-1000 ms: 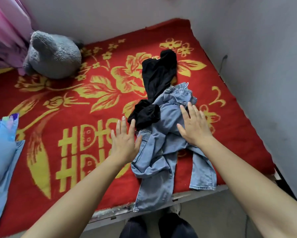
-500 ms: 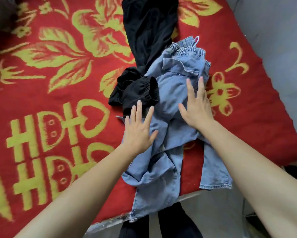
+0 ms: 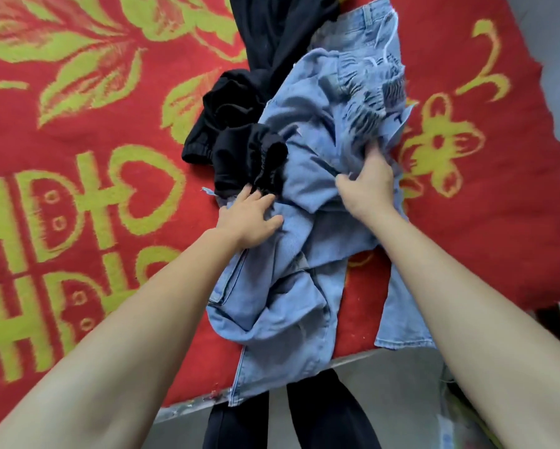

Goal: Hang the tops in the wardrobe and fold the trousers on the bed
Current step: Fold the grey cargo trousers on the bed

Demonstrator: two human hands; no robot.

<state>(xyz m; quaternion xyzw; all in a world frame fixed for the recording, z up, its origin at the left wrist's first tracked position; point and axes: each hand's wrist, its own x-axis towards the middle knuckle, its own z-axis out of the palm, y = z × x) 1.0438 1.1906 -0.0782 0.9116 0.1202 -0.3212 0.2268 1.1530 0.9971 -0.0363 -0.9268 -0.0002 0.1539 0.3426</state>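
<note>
Head view: the light-blue jeans (image 3: 304, 254) lie crumpled at the near edge of the bed (image 3: 191, 408), right of its middle. One leg hem is draped over that edge and the other is laid just short of it. The elastic waistband (image 3: 366, 92) is turned toward the far side. A black garment (image 3: 249, 147) with gathered elastic cuffs, trousers by the look of it, is spread farther in. It touches the jeans and one cuff lies over them.

The right hand (image 3: 367, 186) is clenched into a bunch of denim just below the waistband. The left hand (image 3: 249, 218) is laid on the denim beside the black cuff with its fingers bent. Whether cloth is actually pinched there cannot be told.

The step in hand is judged to be the folding of the trousers, at its very start: the jeans are being gathered for lifting and nothing is folded yet. Next, the jeans need to be pulled clear of the black garment, shaken out and laid flat on the red blanket (image 3: 77, 163), leg upon leg.

As for writing, large yellow-green characters with heart shapes are woven into the blanket at the left edge, cut off by the frame. A pale tag (image 3: 398, 119) at the waistband is too blurred to be read.
</note>
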